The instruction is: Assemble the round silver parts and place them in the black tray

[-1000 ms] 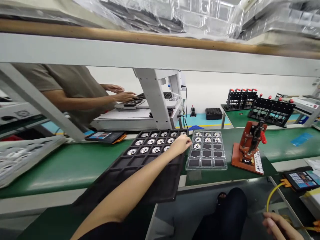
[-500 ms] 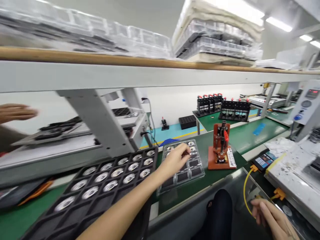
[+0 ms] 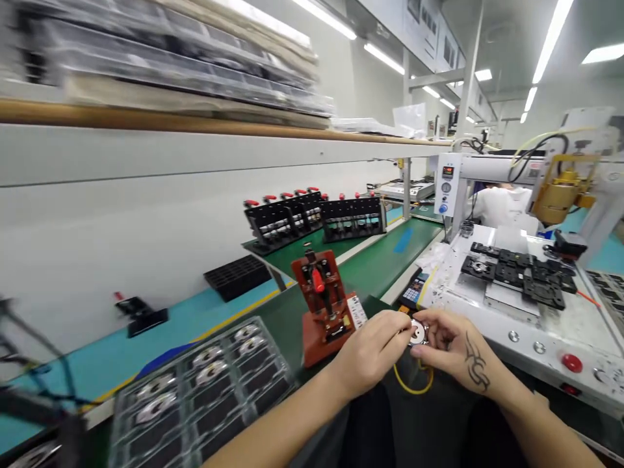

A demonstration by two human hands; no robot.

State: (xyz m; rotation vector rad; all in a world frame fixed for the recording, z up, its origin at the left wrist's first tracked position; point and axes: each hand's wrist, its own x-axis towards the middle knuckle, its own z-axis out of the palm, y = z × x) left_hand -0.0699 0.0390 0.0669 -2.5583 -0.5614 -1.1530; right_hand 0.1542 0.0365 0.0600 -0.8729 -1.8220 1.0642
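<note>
My left hand (image 3: 373, 348) and my right hand (image 3: 451, 341) meet over my lap, both closed on a small round silvery metal part (image 3: 418, 333) with a hole in it. Fingertips pinch it from either side and cover some of its rim. Just left of my left hand stands an orange-red toggle clamp fixture (image 3: 316, 286) with a red-tipped handle. Farther left lies a clear plastic tray (image 3: 287, 377); several similar round metal parts (image 3: 212, 372) fill some of its compartments. A yellow cable (image 3: 414, 391) loops below my hands.
On the right is a white bench machine (image 3: 487, 325) with black fixtures (image 3: 511, 270) and a red button (image 3: 572, 363). A calculator-like keypad (image 3: 414, 288) lies beside it. Black clamp racks (image 3: 353, 218) stand behind. A shelf edge (image 3: 195, 153) crosses above. A person in white (image 3: 504, 207) is beyond the machine.
The view has swung right. My left hand has left the clear tray and come over to my right hand. Both now hold the round metal part; the black tray is mostly out of view.
</note>
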